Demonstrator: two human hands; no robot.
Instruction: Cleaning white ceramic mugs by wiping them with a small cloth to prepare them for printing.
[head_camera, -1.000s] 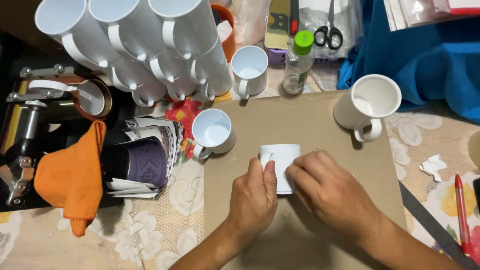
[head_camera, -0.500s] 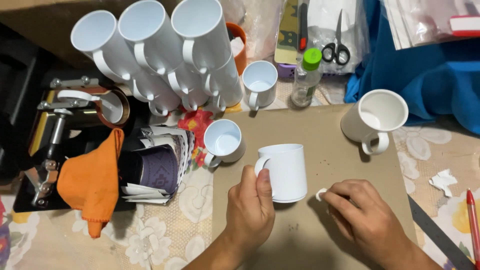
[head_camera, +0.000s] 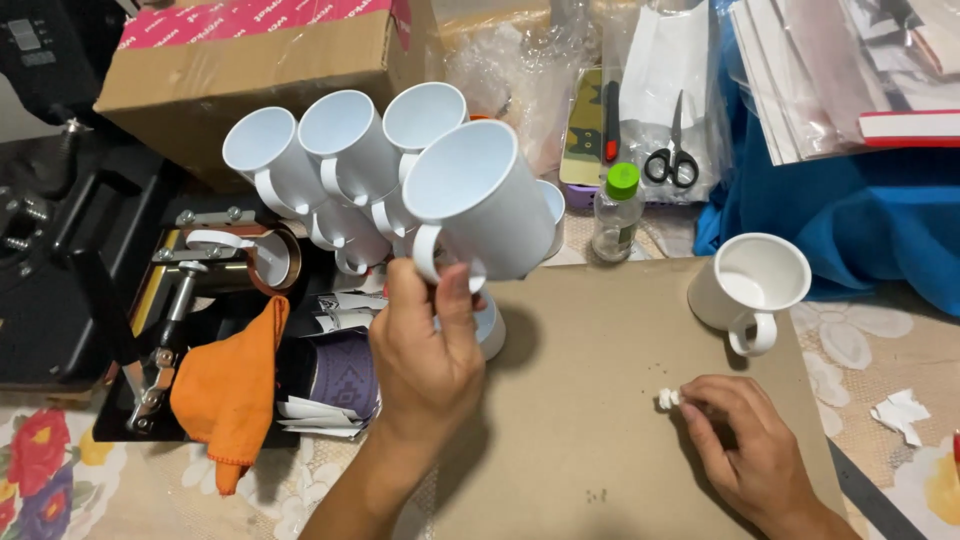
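Note:
My left hand (head_camera: 425, 350) grips the handle of a white mug (head_camera: 480, 200) and holds it tilted in the air, mouth toward me, over the left edge of a brown cardboard sheet (head_camera: 600, 400). Behind it a stack of white mugs (head_camera: 335, 160) lies on its side. Part of another white mug (head_camera: 490, 325) shows behind my left hand. My right hand (head_camera: 745, 450) rests on the cardboard with fingers closed on a small white crumpled scrap (head_camera: 667, 398). A further white mug (head_camera: 750, 285) stands upright at the sheet's far right.
A black mug press (head_camera: 120, 290) with an orange cloth (head_camera: 230, 390) sits at left, a cardboard box (head_camera: 260, 60) behind it. A green-capped bottle (head_camera: 617, 210), scissors (head_camera: 672, 160), plastic bags and blue cloth (head_camera: 860, 220) lie at the back. Paper scraps (head_camera: 900, 412) lie at right.
My left hand has lifted the white mug off the cardboard and up toward the stack. My right hand let go of the mug and now pinches a white scrap.

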